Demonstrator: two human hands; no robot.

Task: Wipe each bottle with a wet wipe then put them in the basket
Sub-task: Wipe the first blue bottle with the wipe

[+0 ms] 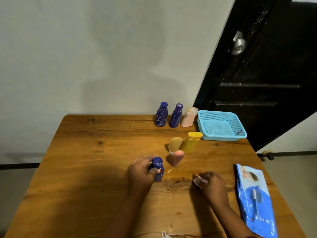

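We are looking down at a wooden table point(85, 169), the blue basket point(221, 137) sitting at its far right. Nearer us than the basket, our left hand point(140, 170) is gripping an upright dark blue bottle point(157, 161), and our right hand point(213, 184) is pinching a crumpled wipe point(199, 182).

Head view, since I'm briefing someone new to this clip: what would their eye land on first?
At the front middle of the table, the left hand grips an upright dark blue bottle while the right hand pinches a crumpled wipe beside it. At the far right, a bright blue basket holds no bottle, with three bottles standing in a row to its left by the wall.
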